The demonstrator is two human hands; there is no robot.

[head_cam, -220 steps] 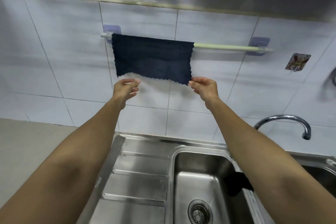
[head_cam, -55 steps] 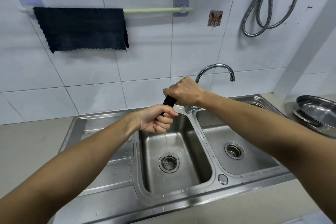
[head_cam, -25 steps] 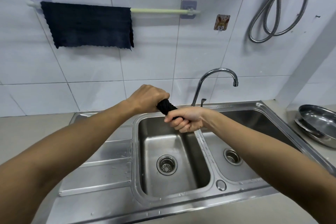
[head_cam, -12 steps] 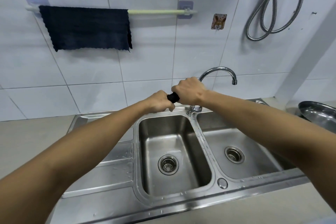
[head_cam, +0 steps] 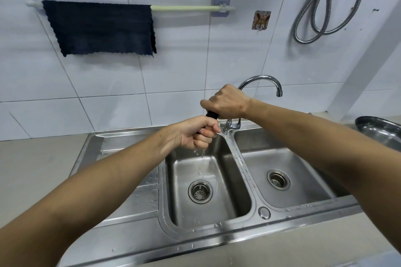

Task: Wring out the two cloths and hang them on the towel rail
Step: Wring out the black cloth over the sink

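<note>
A dark navy cloth [head_cam: 102, 28] hangs spread out on the left part of the pale green towel rail [head_cam: 191, 8] on the tiled wall. A second dark cloth [head_cam: 212, 114] is twisted into a tight roll between my fists, only a short bit showing. My left hand [head_cam: 196, 132] grips its lower end, palm side toward me, above the left sink basin [head_cam: 208, 182]. My right hand [head_cam: 226, 102] grips the upper end, knuckles up. Water drips from under my left fist into the basin.
The chrome faucet [head_cam: 260, 84] arches right behind my right hand. A right basin [head_cam: 282, 178] lies beside the left one, with a drainboard [head_cam: 141, 199] at left. A steel bowl [head_cam: 382, 130] sits at the far right. A metal hose [head_cam: 325, 6] hangs on the wall.
My fists have twisted against each other: the left dropped lower and turned palm-up, the right rose. Water now drips from the rolled cloth. Earlier, both hands left the hung cloth.
</note>
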